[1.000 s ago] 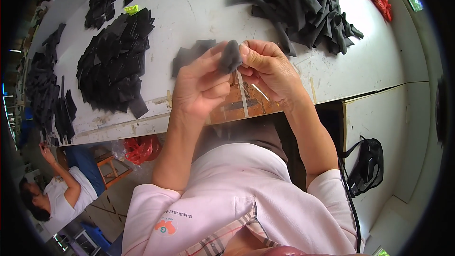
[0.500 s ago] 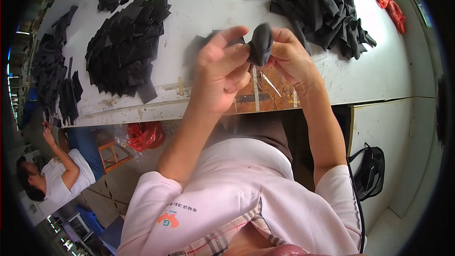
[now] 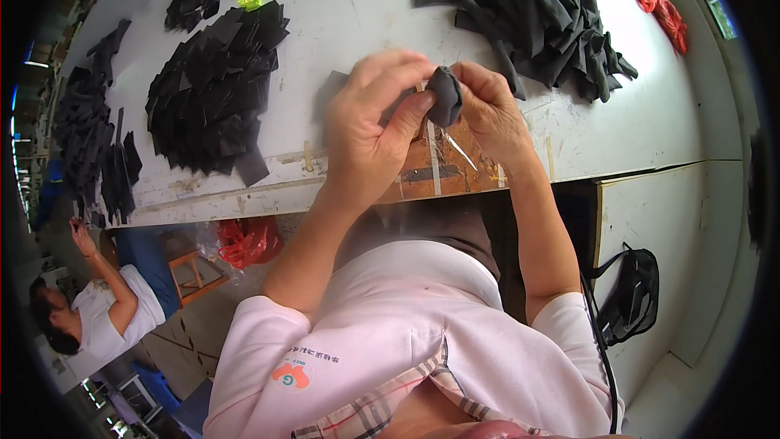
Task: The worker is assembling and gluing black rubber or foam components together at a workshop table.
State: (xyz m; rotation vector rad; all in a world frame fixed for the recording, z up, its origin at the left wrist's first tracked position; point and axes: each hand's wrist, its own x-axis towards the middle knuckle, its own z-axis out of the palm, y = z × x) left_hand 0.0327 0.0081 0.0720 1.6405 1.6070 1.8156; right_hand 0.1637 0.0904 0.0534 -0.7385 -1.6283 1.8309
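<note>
A small dark grey fabric piece [image 3: 445, 99], bunched into a rounded, tube-like shape, is held up above the table's front edge. From its right side my right hand [image 3: 494, 114] pinches it between thumb and fingers. My left hand [image 3: 370, 122] has its thumb pressed to the left side of the piece, its slightly blurred fingers curled around behind. Below the fabric, a shiny pointed metal tool [image 3: 461, 151] shows in part over the brown patch [image 3: 422, 172] of the table. Another flat dark piece [image 3: 331, 96] lies partly behind my left hand.
A pile of flat dark fabric pieces [image 3: 213, 89] lies on the left of the white table [image 3: 357, 0]; a pile of tube-like ones [image 3: 544, 24] is at right. Red plastic bags [image 3: 670, 23] sit far right. A black bag [image 3: 632, 297] hangs below. Another person [image 3: 106, 309] is seated at left.
My left hand's raised fingers have come down and curled toward the fabric piece. The piece has turned slightly, and my right hand has shifted a little to the left.
</note>
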